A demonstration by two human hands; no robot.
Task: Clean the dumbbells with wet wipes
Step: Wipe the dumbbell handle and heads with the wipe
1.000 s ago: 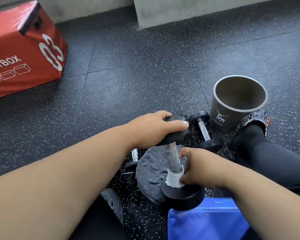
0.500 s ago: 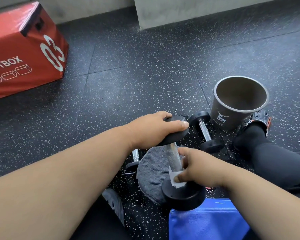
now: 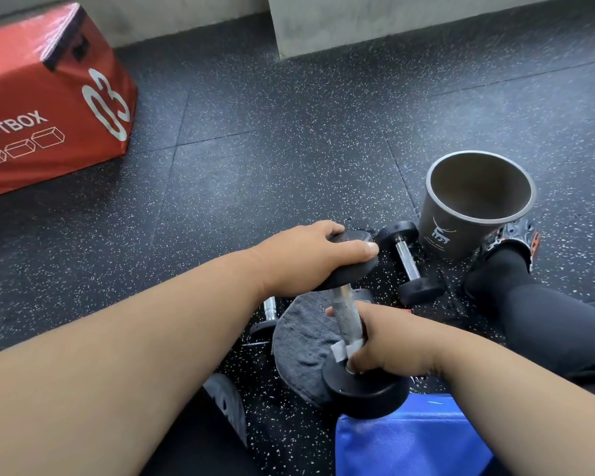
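A black dumbbell [image 3: 366,393] with a knurled metal handle stands tilted on end over a grey cloth [image 3: 303,341]. My left hand [image 3: 310,255] grips its upper head from above. My right hand [image 3: 385,341] wraps a white wet wipe [image 3: 339,352] round the lower part of the handle, just above the bottom head. A second dumbbell [image 3: 407,261] lies on the floor to the right. A third dumbbell [image 3: 268,314] is mostly hidden behind my left arm.
A dark bucket [image 3: 440,231] stands open at the right, next to my foot in a black sock and sandal [image 3: 509,245]. A red soft box [image 3: 49,108] sits at the far left. A blue mat [image 3: 409,441] lies at the bottom. The floor is speckled rubber.
My right hand has turned round the handle with the wipe and slid slightly, so less of the wipe shows. My left hand keeps its hold on the upper head.
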